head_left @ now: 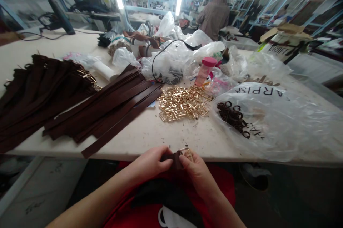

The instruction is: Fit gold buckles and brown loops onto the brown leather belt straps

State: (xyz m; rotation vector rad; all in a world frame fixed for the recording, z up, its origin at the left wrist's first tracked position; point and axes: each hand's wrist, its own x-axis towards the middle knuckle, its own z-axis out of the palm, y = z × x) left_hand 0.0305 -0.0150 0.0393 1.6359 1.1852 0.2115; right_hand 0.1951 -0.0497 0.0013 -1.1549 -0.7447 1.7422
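At the table's front edge, my left hand pinches the end of a dark brown strap. My right hand is closed on a gold buckle and touches the same strap end from the right. The strap's remaining length is hidden. Beyond my hands lies a pile of gold buckles. Flat brown straps lie left of that pile, and a bundle of straps is at the far left. Small brown loops sit on a plastic bag to the right.
A pink-lidded container stands behind the buckles. Clear plastic bags and a white roll lie farther back on the table. An open carton is at the back right. A person is in the background.
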